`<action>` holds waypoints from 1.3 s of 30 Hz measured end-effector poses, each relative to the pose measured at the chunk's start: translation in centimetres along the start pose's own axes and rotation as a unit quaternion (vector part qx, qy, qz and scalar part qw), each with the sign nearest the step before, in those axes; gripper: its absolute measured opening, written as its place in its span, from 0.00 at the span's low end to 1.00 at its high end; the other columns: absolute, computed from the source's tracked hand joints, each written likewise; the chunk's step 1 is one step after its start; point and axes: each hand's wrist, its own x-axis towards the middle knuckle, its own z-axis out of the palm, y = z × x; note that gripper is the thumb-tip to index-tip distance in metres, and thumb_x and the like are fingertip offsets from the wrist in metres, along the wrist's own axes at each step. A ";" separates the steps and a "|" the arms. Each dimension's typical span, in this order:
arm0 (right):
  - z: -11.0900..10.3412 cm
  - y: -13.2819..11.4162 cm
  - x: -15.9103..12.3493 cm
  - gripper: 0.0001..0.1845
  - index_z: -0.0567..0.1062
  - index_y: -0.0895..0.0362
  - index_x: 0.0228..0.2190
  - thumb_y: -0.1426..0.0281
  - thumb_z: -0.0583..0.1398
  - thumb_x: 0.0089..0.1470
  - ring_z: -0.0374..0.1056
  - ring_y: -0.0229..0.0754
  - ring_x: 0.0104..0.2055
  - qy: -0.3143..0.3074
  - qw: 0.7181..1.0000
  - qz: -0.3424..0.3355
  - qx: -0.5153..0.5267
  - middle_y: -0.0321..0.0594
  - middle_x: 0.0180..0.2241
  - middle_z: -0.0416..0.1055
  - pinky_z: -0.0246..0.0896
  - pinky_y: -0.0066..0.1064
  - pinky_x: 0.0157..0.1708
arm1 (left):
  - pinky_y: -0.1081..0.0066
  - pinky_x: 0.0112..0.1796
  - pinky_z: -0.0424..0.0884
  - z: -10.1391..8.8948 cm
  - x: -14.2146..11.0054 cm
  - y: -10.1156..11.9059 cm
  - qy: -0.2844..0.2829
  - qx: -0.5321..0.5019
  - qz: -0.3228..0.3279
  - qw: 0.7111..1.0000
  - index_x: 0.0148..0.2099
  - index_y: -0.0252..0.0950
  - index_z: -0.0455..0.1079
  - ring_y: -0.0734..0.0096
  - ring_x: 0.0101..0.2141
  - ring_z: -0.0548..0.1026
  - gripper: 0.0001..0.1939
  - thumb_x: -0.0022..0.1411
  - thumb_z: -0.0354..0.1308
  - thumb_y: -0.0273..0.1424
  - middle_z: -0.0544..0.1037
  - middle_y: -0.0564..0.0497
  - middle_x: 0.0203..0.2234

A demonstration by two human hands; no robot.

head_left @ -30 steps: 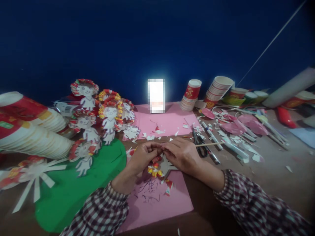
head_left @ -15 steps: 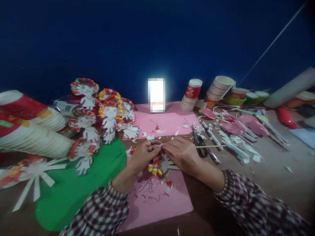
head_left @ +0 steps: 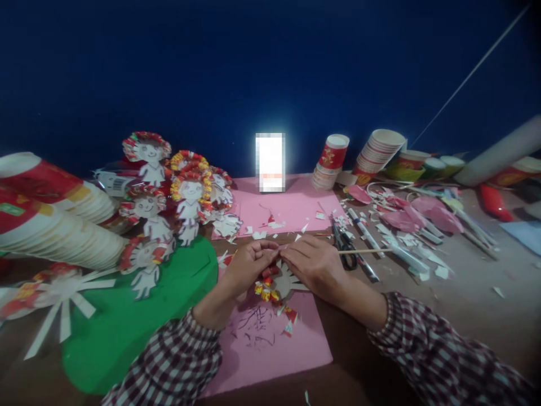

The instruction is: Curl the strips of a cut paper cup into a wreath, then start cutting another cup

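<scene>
Over the near pink sheet [head_left: 296, 349], my left hand [head_left: 250, 266] and my right hand [head_left: 316, 262] meet fingertip to fingertip, both closed. Between and below them is a cut-open paper cup [head_left: 285, 280], its grey-white disc fringed with strips, some rolled into red and yellow curls. The left fingers pinch its far edge. A thin wooden stick [head_left: 367, 251] pokes out to the right from under my right hand, and its other end is hidden by the fingers. Black scissors [head_left: 349, 248] lie just beyond my right hand.
Finished paper figures [head_left: 188, 197] with curled rims stand at the left by a green sheet [head_left: 169, 304]. Stacked paper cups [head_left: 76, 237] lie farther left. More cups [head_left: 378, 155] stand at the back right. Pens [head_left: 359, 225] and paper scraps litter the right side. A glowing blurred screen [head_left: 270, 163] stands behind.
My hands keep nearly the same pinch. The whole view has shifted slightly, and nothing has visibly been taken up or let go.
</scene>
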 end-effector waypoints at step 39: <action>-0.2 -0.4 0.4 0.10 0.75 0.59 0.35 0.74 0.54 0.59 0.65 0.41 0.37 -0.009 1.000 0.013 -0.022 0.41 0.31 0.72 0.62 0.32 0.40 | 0.78 0.25 0.66 0.2 0.2 -0.3 0.016 -0.077 0.041 0.996 0.42 0.31 0.67 0.80 0.22 0.71 0.21 0.46 0.68 0.31 0.77 0.50 0.26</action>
